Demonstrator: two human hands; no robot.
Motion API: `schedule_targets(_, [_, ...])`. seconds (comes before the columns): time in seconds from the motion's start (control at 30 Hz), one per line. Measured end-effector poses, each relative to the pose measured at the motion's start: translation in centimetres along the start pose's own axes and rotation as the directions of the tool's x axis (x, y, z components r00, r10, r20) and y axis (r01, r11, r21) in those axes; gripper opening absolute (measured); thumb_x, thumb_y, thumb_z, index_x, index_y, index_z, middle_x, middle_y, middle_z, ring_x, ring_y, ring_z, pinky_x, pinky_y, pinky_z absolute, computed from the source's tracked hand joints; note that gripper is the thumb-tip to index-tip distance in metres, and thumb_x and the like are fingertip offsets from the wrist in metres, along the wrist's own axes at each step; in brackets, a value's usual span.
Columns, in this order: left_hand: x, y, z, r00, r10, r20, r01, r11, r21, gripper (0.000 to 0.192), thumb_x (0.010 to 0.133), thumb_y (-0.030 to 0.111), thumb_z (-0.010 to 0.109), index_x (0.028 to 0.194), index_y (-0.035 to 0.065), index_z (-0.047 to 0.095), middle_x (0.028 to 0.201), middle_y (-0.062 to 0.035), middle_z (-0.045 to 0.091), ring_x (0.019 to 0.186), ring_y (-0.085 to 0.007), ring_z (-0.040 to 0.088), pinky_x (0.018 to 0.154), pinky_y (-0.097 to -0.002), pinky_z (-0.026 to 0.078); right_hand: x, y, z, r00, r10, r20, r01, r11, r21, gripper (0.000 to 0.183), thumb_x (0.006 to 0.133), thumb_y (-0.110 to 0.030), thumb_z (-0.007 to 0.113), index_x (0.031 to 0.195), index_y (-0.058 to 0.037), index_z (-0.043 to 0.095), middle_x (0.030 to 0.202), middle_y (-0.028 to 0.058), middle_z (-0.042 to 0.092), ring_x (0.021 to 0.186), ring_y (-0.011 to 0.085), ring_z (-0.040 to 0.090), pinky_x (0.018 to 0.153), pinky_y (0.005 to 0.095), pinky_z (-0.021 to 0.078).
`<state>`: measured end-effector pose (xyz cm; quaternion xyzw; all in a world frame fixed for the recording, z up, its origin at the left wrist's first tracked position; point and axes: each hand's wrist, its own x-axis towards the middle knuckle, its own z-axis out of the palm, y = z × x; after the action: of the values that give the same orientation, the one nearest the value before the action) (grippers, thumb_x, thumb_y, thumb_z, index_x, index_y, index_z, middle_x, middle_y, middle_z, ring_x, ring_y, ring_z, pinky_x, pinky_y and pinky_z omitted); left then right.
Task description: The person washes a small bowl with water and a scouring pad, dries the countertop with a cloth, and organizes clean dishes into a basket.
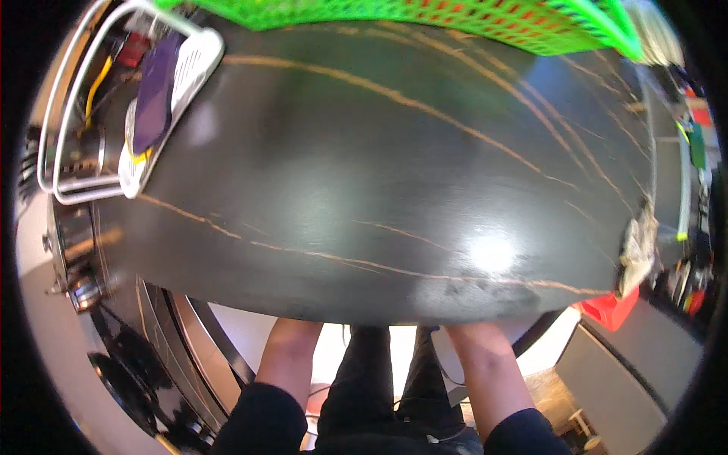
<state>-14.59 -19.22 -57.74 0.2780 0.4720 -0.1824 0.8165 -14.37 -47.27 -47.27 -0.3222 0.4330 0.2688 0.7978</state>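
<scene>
Both my left hand and my right hand are out of view, hidden below the near edge of the countertop; only the forearms and dark sleeves show. Before me lies a glossy black countertop [341, 170] with brown veins, reflecting a bright light. At its left stands a white rack [196, 57] with a dark purple flat object [154, 94] resting against it. A bright green plastic basket [455, 23] spans the far side. A crumpled cloth [638, 244] hangs over the right edge, close to a red object [611, 310].
Metal cookware [85, 293] stands at the far left, beyond the rack. Down at the lower left is a black pan [122, 387]. A large grey panel [614, 387] stands on the floor side at the lower right. Several coloured items line the right rim.
</scene>
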Motion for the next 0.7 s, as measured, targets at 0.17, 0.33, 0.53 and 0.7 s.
schedule_targets(0.17, [-5.0,-2.3,1.1,0.983,-0.183,-0.027,0.184,0.96,0.21,0.03,0.091,0.019,0.048,0.117,0.0044,0.049,0.111,-0.0107,0.059,0.1,-0.0254,0.058,0.082,-0.0391,0.05,0.9,3.9,1.9,0.997,0.062,0.051,-0.046,0.96,-0.276,0.04,0.086,-0.022,0.057,0.121,-0.0043,0.051,0.114,0.0092,0.056,0.101,0.0213,0.053,0.085,0.0349,0.0462])
schedule_targets(0.33, [-16.8,-4.4,4.9,0.945,-0.319,0.068,0.083,0.436,0.896,0.032,0.088,0.02,0.055,0.115,0.0039,0.05,0.102,-0.0099,0.062,0.091,-0.0206,0.062,0.072,-0.0333,0.052,-6.2,3.3,5.0,0.945,0.195,0.263,-0.029,0.851,-0.524,0.034,0.088,-0.019,0.055,0.119,-0.0049,0.053,0.112,0.0073,0.058,0.102,0.0176,0.054,0.082,0.0289,0.0457])
schedule_targets(0.53, [-26.2,-4.8,12.9,0.858,-0.399,0.325,-0.292,0.142,0.946,0.038,0.088,0.023,0.058,0.12,0.0043,0.048,0.105,-0.0036,0.058,0.095,-0.0142,0.06,0.074,-0.0277,0.051,-17.0,-2.5,1.4,0.827,-0.122,0.549,0.451,0.727,-0.518,0.033,0.09,-0.016,0.053,0.12,-0.005,0.052,0.107,0.005,0.06,0.094,0.0122,0.058,0.081,0.0268,0.0463])
schedule_targets(0.7, [-30.6,-3.2,23.9,0.687,-0.448,0.572,-0.616,0.057,0.785,0.038,0.089,0.024,0.056,0.122,0.008,0.048,0.102,-0.0018,0.058,0.09,-0.0078,0.056,0.074,-0.0243,0.048,-26.4,-10.4,-4.0,0.878,-0.271,0.393,0.418,0.835,-0.358,0.029,0.09,-0.014,0.051,0.118,-0.0052,0.052,0.106,0.0068,0.061,0.095,0.0156,0.061,0.074,0.0267,0.0497])
